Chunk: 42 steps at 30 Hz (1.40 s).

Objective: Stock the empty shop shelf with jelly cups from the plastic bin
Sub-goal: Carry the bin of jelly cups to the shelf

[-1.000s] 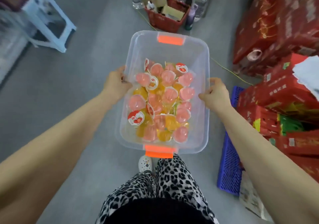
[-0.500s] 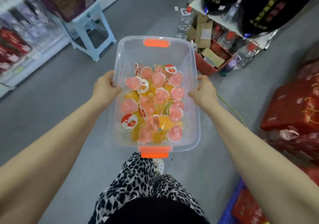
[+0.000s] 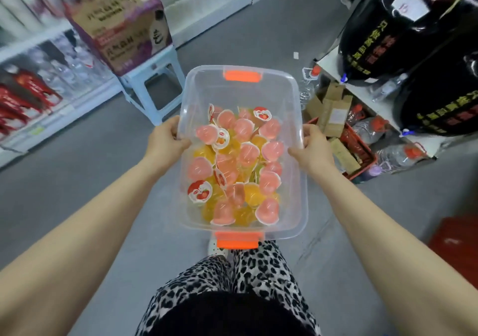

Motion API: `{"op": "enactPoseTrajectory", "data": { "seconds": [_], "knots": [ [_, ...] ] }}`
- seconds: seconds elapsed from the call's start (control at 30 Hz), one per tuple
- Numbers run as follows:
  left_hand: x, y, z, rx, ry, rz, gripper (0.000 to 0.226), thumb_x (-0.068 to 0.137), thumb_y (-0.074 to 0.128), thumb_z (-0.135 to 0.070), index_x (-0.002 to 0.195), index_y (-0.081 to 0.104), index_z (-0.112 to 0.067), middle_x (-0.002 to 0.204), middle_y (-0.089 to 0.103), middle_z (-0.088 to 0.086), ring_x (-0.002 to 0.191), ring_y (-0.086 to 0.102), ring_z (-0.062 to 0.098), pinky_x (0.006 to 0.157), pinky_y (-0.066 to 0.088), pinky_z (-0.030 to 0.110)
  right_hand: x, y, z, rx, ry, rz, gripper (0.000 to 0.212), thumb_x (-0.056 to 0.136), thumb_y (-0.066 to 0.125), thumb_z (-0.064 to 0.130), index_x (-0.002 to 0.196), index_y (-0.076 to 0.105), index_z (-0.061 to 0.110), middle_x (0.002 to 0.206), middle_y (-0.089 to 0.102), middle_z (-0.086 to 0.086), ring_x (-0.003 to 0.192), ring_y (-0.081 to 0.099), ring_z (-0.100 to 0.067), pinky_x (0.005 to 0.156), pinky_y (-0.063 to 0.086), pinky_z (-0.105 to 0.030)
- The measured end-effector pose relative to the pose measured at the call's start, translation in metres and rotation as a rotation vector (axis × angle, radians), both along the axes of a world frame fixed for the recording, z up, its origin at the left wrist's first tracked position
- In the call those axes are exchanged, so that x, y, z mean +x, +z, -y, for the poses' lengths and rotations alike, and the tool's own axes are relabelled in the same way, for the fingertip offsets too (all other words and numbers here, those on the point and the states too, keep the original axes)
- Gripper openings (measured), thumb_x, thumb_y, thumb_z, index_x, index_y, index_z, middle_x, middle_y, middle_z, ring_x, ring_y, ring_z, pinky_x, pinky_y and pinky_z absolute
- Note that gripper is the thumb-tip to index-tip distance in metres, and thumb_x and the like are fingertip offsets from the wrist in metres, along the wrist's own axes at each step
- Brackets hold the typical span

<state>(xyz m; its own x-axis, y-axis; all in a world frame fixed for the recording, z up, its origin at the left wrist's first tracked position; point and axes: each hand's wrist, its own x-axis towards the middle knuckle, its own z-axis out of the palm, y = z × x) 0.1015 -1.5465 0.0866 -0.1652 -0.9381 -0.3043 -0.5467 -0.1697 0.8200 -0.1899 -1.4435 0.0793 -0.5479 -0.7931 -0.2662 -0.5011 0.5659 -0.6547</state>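
Your left hand [image 3: 168,143] and right hand [image 3: 311,149] each clamp a long rim of the clear plastic bin [image 3: 297,170], fingers curled over; pink and yellow jelly cups [image 3: 240,165] fill it.

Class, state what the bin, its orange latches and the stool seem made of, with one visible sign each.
Bin: clear, glossy plastic; the floor shows through its walls. Orange latches: opaque plastic, probably, uniformly coloured. Stool: pale blue moulded plastic, likely; one smooth piece.
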Motion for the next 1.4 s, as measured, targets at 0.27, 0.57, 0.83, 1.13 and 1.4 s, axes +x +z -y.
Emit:
{"op": "enactPoseTrajectory", "data": {
  "seconds": [0.27, 0.57, 0.83, 1.13, 1.4],
  "knots": [
    [-0.076, -0.003, 0.157, -0.045, 0.094, 0.015, 0.041, 0.084, 0.070, -0.011, 0.115, 0.061, -0.037, 0.086, 0.068, 0.000, 0.078, 0.065, 0.022, 0.074, 0.058, 0.042, -0.086, -0.001, 0.187, -0.036, 0.087, 0.041, 0.056, 0.078, 0.079, 0.020, 0.126, 0.052, 0.014, 0.098, 0.064, -0.004, 0.087, 0.061, -0.022, 0.072, 0.045, -0.030],
    [-0.137, -0.017, 0.332, -0.063, 0.273, 0.022, 0.042, 0.082, 0.070, -0.015, 0.122, 0.062, -0.024, 0.072, 0.060, -0.003, 0.068, 0.056, 0.024, 0.069, 0.048, 0.035, -0.159, 0.009, 0.418, -0.028, 0.247, 0.042, 0.054, 0.077, 0.080, 0.019, 0.123, 0.051, 0.017, 0.102, 0.067, -0.009, 0.090, 0.065, -0.027, 0.078, 0.054, -0.041],
    [-0.135, -0.037, 0.497, -0.047, 0.415, 0.002, 0.046, 0.080, 0.068, -0.013, 0.116, 0.060, -0.040, 0.080, 0.060, 0.009, 0.071, 0.054, 0.022, 0.063, 0.048, 0.039, -0.159, 0.002, 0.619, -0.015, 0.381, -0.042, 0.053, 0.079, 0.074, 0.018, 0.127, 0.052, 0.015, 0.087, 0.064, -0.006, 0.084, 0.058, -0.022, 0.054, 0.033, -0.011],
    [-0.104, -0.025, 0.627, -0.052, 0.673, 0.085, 0.057, 0.079, 0.064, -0.006, 0.133, 0.057, -0.024, 0.087, 0.065, 0.003, 0.071, 0.056, 0.018, 0.057, 0.047, 0.029, -0.110, 0.009, 0.818, 0.003, 0.650, -0.016, 0.051, 0.079, 0.073, 0.018, 0.125, 0.050, 0.015, 0.073, 0.056, 0.000, 0.074, 0.059, -0.022, 0.063, 0.044, -0.031],
    [-0.064, -0.027, 0.673, -0.020, 1.148, 0.085, 0.055, 0.074, 0.061, -0.016, 0.129, 0.058, -0.020, 0.077, 0.061, 0.017, 0.063, 0.049, 0.023, 0.060, 0.042, 0.031, 0.000, 0.006, 0.982, -0.048, 1.122, -0.011, 0.049, 0.079, 0.076, 0.019, 0.121, 0.054, 0.015, 0.071, 0.049, 0.012, 0.070, 0.052, -0.017, 0.053, 0.031, -0.025]
  ]
}}
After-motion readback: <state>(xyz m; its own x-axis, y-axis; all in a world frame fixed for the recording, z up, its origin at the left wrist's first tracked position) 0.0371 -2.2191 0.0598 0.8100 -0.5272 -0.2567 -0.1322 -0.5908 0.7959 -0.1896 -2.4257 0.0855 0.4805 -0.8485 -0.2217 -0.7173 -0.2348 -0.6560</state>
